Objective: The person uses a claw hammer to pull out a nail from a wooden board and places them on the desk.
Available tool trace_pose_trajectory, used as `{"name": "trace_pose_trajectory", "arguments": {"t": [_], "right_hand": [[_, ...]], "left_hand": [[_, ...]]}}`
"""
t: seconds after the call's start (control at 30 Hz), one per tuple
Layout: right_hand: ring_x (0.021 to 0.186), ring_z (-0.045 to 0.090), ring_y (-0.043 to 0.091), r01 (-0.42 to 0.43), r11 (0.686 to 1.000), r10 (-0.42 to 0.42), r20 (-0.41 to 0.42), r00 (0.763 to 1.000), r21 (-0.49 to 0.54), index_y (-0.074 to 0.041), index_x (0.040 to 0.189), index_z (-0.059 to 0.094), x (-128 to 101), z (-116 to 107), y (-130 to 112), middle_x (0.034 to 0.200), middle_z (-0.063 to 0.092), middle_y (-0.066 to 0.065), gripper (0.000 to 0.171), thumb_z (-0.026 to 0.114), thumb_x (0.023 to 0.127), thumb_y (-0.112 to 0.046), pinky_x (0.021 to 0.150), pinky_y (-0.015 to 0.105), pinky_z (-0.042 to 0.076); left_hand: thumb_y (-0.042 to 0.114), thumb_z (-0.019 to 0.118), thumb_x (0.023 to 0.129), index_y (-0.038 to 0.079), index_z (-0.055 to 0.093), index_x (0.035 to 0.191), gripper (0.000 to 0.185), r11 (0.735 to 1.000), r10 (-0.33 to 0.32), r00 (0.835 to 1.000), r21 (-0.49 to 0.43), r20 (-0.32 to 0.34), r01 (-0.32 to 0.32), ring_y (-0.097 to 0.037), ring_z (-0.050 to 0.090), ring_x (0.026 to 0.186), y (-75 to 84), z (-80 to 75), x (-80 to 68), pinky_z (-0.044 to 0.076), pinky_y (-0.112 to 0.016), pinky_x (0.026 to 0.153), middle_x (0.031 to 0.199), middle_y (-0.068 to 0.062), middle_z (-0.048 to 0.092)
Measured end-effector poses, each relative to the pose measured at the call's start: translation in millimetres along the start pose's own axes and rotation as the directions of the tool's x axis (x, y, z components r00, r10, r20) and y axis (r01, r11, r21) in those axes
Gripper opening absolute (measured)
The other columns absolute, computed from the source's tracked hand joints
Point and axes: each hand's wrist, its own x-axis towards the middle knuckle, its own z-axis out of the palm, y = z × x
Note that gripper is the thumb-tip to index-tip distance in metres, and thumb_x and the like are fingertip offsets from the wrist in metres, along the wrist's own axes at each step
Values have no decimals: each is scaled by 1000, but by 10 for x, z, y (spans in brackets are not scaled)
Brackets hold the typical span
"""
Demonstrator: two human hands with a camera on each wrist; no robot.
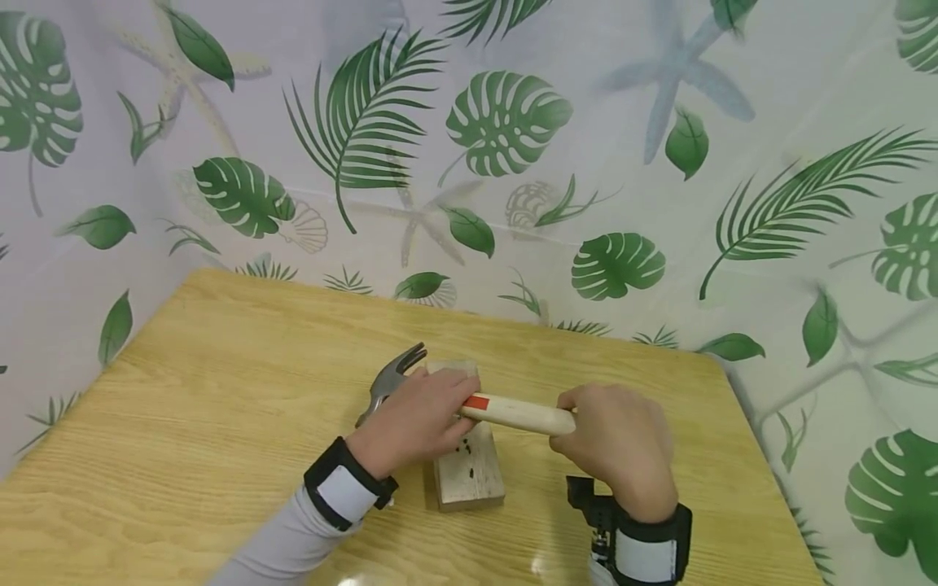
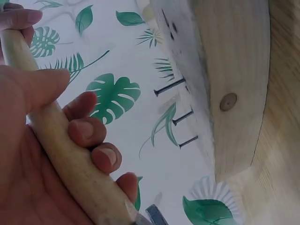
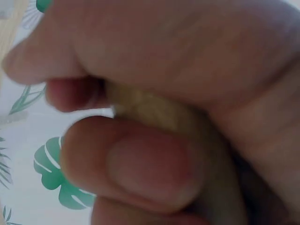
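A claw hammer with a pale wooden handle (image 1: 516, 413) and a red band lies across both hands, its grey claw head (image 1: 390, 378) pointing left in the head view. My left hand (image 1: 421, 415) grips the handle near the head, fingers curled round it in the left wrist view. Around the handle's far end my right hand (image 1: 623, 439) is wrapped; its fingers and thumb fill the right wrist view. Below the hammer sits a wooden block (image 1: 471, 476) on the table, partly hidden by the left hand. Three nails (image 2: 169, 87) stick out of the block in the left wrist view.
The wood-grain table (image 1: 220, 382) runs back to a leaf-patterned cloth (image 1: 513, 203) that hangs behind and at the sides. Dark marks show on the block's top. A round knot (image 2: 228, 101) is on its side.
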Motion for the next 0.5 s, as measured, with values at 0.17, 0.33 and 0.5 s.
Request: {"name": "trace_pose_trajectory", "arguments": {"t": [0.17, 0.33, 0.5], "right_hand": [[58, 52, 14, 44, 998, -40, -71, 997, 55, -23, 89, 75, 1, -15, -48, 71, 65, -6, 24, 90, 72, -31, 48, 32, 38], [90, 68, 19, 195, 934, -91, -328, 940, 301, -20, 105, 72, -39, -61, -40, 105, 71, -4, 32, 87, 81, -34, 75, 41, 53], [110, 64, 17, 414, 768, 20, -665, 747, 489, -10, 119, 71, -79, -147, 58, 114, 69, 3, 26, 74, 94, -17, 102, 32, 46]], "left_hand": [[23, 67, 96, 24, 45, 78, 28, 999, -36, 999, -15, -20, 36, -10, 44, 63, -62, -24, 8, 35, -27, 64, 68, 9, 44], [20, 73, 92, 23, 46, 76, 31, 998, -59, 997, -20, -56, 58, -10, 46, 64, -138, -90, -11, 38, -28, 64, 67, 9, 47], [23, 75, 92, 21, 48, 76, 32, 987, -130, 988, -101, -80, 122, -10, 42, 60, -222, -203, -40, 36, -24, 55, 66, 9, 42]]}}
